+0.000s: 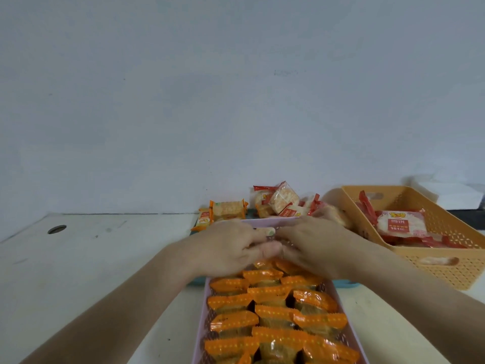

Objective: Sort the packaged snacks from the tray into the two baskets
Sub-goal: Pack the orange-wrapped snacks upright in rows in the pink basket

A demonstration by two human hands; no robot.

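Crinkly orange packets [273, 313] fill the oblong lilac basket [203, 324].

Plain office-like workspace, bare pale wall [236, 88], white desk [91, 258] against it, round cable hole [57, 229]

I see a white table [105, 258] spreading out left of the fingers [266, 231] and on the near side of them, its top scuffed with faint grey marks. Well to the left of the fingers, near the table's far edge, a round dark hole [57, 229] is cut into the top. Beyond the fingers rises a plain pale grey wall [210, 101] — it fills the upper half of my view, with a faint smudge [288, 72] high above them. Far to the right of the fingers and further back, a white blocky object [451, 191] sits against the wall — I cannot tell what it is. A dark strip [467, 214] shows just below it.
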